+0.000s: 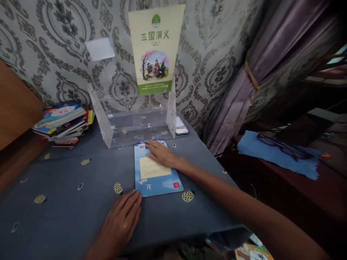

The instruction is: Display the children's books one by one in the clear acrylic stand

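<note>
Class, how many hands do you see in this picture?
2: the right hand lies on the blue book; the left hand rests on the tablecloth by the book's near left corner.

blue book point(157, 185) partly hidden under right grip point(163, 156), panel print point(151, 171) beside it too small to read, item point(181, 126) beyond right grip pixelated, glasses point(302, 155) well right of it blurred, forearm point(99, 251) behind left grip point(122, 218) cut by bottom edge

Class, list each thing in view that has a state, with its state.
Blue book: closed, flat, barcode side up
Right hand: open, resting on that book
Left hand: palm down, at its corner
Cream book: upright, cover facing out
Clear stand: upright
Book stack: uneven
Curtain: tied back
Glasses: lying on blue cloth
</note>
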The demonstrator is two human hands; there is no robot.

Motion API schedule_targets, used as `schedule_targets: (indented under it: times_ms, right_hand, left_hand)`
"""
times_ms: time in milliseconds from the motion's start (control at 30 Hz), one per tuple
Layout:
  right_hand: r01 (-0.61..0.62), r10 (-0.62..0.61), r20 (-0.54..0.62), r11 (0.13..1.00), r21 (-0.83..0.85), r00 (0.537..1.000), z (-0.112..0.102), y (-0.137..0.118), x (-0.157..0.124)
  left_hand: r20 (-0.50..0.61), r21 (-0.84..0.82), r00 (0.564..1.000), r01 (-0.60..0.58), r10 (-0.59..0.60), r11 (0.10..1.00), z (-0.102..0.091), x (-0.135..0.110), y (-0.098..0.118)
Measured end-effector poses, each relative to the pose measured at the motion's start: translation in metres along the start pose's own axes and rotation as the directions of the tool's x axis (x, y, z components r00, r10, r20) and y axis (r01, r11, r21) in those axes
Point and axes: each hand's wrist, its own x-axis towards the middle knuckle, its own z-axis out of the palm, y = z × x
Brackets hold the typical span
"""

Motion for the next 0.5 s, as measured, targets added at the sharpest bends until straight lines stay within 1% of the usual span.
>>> schedule_targets:
  times_ms: [133,233,300,400,500]
  right_hand:
    - [-0.092,0.091,-0.05,0.996,-0.013,0.995,0.0,0.008,-0.021]
    - [-0.127,0.126,-0.079,0.992,-0.009,0.989,0.002,0.004,-0.04]
    - [-0.138,0.137,-0.082,0.99,-0.004,0.987,0.003,-0.001,-0.051]
    - [-0.133,0.133,-0.069,0.991,0.002,0.989,0.002,-0.009,-0.062]
    - [-0.132,0.133,-0.054,0.991,0.016,0.99,-0.003,-0.014,-0.067]
  left_hand:
    - [0.011,-0.003,1.0,-0.003,0.003,1.0,0.0,0.0,0.0]
    - [-0.01,-0.022,1.0,-0.01,0.01,1.0,-0.003,0.002,-0.002]
    - [-0.003,-0.06,1.0,-0.003,0.003,0.998,-0.004,0.005,-0.005]
    - [0.032,-0.117,0.999,0.009,-0.006,0.993,-0.003,0.013,-0.018]
    - [0.073,-0.054,0.994,0.083,-0.079,0.995,0.006,0.024,-0.04]
